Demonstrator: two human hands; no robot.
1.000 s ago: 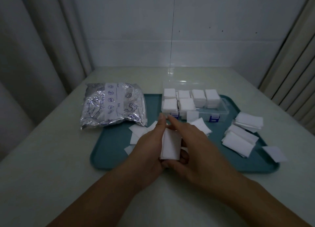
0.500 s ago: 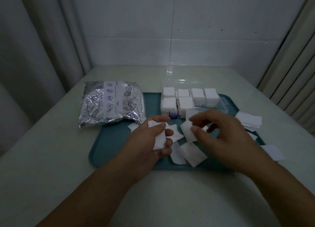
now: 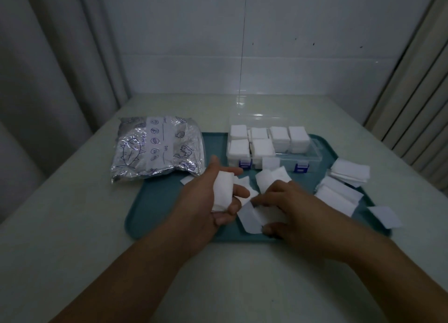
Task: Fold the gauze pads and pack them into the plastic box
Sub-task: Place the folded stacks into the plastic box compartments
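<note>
The silver foil bag (image 3: pixel 157 148), lying at about ten o'clock from the teal tray (image 3: pixel 169 208), carries a white label strip with small round icons, blue fish and shrimp drawings, and a word that seems to read "Date", though the rest is too blurred to make out.

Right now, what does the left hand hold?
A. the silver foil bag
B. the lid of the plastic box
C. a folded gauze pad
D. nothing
C: the left hand curls its fingers round a folded gauze pad above the teal tray, while the silver foil bag lies untouched beside it.
</note>
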